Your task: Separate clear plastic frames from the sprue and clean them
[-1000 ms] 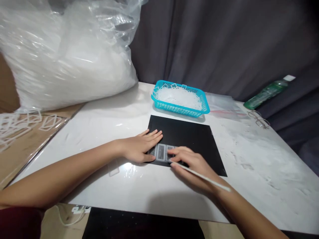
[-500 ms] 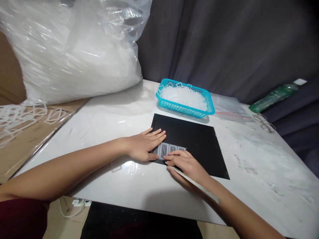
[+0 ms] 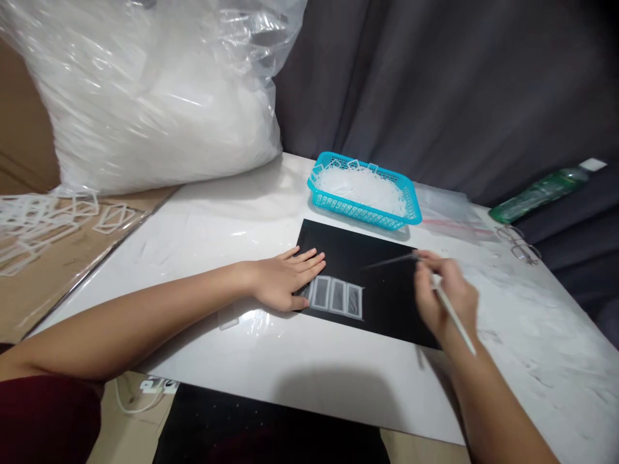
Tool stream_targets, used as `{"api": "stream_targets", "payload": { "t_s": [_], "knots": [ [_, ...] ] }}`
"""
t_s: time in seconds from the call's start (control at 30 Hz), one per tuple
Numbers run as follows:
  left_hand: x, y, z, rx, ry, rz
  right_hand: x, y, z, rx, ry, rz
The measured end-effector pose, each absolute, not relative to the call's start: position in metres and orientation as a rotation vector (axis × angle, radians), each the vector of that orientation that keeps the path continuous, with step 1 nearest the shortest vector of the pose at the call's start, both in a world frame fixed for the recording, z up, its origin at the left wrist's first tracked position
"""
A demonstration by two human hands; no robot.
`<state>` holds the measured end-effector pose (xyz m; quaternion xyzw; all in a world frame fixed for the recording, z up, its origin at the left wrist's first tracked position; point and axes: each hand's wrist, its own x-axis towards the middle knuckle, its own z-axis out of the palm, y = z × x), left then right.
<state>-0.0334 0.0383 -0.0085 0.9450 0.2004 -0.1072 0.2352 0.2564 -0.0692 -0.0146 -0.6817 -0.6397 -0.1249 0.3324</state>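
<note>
My left hand (image 3: 287, 278) lies flat with fingers spread on the left edge of a black sheet (image 3: 353, 248), its thumb by a row of white rectangular frames (image 3: 340, 295). These frames lie side by side along the sheet's near edge, with a translucent film-like layer around them. Over the sheet's right side, my right hand (image 3: 447, 296) is closed around a slender white stick-like tool (image 3: 454, 316). A thin, blurred greyish piece (image 3: 389, 261) reaches left from its fingertips; whether it belongs to the tool, I cannot tell.
Behind the sheet stands a turquoise basket (image 3: 360, 209) filled with white frames. A big plastic bag (image 3: 164, 109) fills the back left, beside loose frames (image 3: 36, 222) on cardboard. Plastic bags (image 3: 445, 206), a green bottle (image 3: 539, 192) and eyeglasses (image 3: 520, 245) lie at the back right.
My right hand has lifted away from the row of frames and moved right with the white tool, uncovering the frames. My left hand stays on the sheet's left edge.
</note>
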Motion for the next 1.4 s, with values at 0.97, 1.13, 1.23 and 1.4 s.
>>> {"api": "stream_targets", "payload": {
  "t_s": [0.97, 1.13, 1.23, 1.4],
  "knots": [
    [-0.046, 0.056, -0.003, 2.554, 0.532, -0.36, 0.142, -0.07, -0.027, -1.111, -2.416, 0.318],
    [-0.046, 0.057, -0.002, 2.552, 0.55, -0.146, 0.147, -0.074, -0.027, -1.191, -2.162, 0.294],
    [-0.042, 0.051, 0.003, 2.421, 0.675, 0.138, 0.153, -0.077, -0.026, -1.321, -1.89, 0.259],
    [-0.032, 0.03, 0.007, 1.99, 0.716, 0.259, 0.157, -0.082, -0.026, -1.295, -1.802, 0.23]
  ]
}}
